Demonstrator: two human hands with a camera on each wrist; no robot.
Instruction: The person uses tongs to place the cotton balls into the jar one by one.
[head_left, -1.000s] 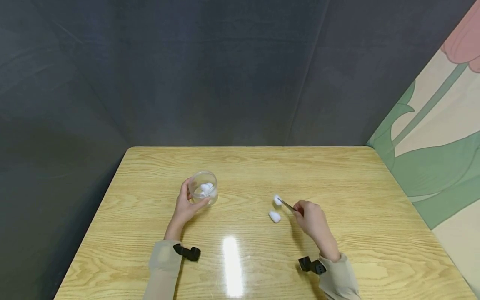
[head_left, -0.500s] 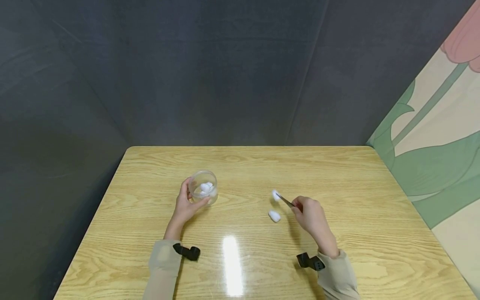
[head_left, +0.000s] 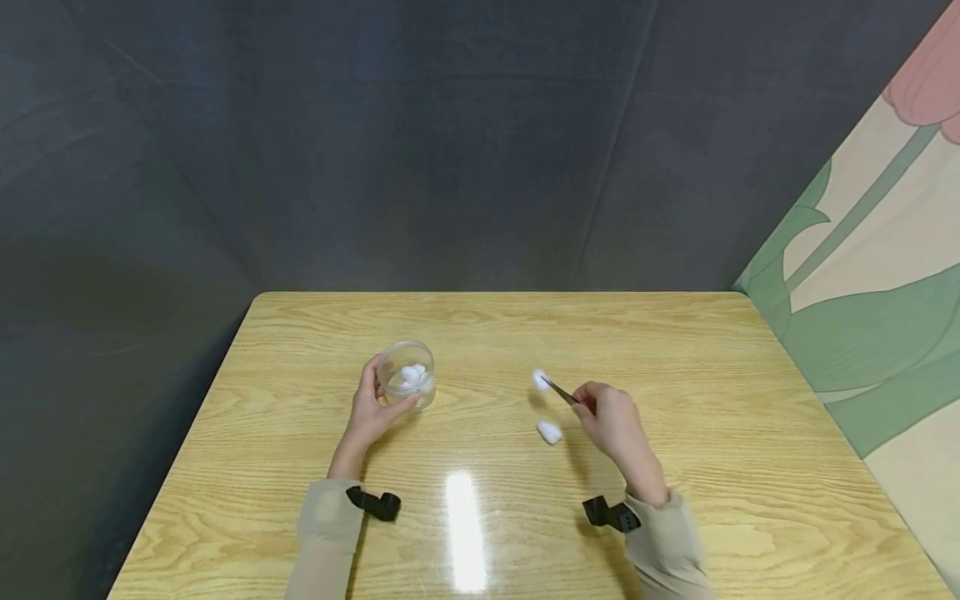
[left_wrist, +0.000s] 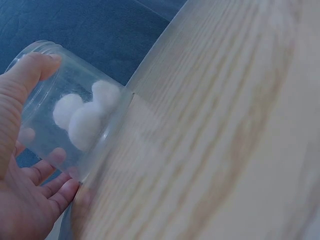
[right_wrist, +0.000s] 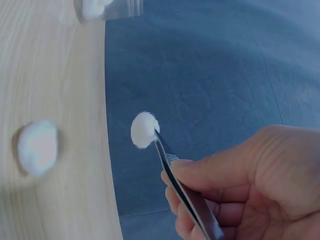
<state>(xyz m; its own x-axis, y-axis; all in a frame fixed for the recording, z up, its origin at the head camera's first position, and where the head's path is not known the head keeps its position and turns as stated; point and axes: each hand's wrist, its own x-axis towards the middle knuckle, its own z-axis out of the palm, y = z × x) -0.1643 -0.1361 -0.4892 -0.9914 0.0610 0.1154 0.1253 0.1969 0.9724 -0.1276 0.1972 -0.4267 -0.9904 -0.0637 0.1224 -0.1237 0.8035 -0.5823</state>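
My left hand (head_left: pixel 377 413) grips a clear plastic jar (left_wrist: pixel 95 75) that stands upright on the table, thumb on the near side and fingers round the other. Several white cotton balls (left_wrist: pixel 84 126) lie at the bottom of the jar. With thumb and fingers, my right hand (head_left: pixel 613 421) pinches metal tweezers (right_wrist: pixel 186 192). A cotton ball (right_wrist: pixel 144 130) is caught in the tweezers' tips, held above the table. Another cotton ball (head_left: pixel 550 432) rests on the table, nearer to me than the lifted one.
The wooden table (head_left: pixel 300 333) has a bright light reflection at its near middle. A dark cloth (head_left: pixel 480 150) hangs along the back and left, and a floral cloth (head_left: pixel 885 275) is at the right.
My right hand has moved the tweezers and the cotton ball away from me and slightly left, off the other cotton ball. My left hand and the jar stay in place.
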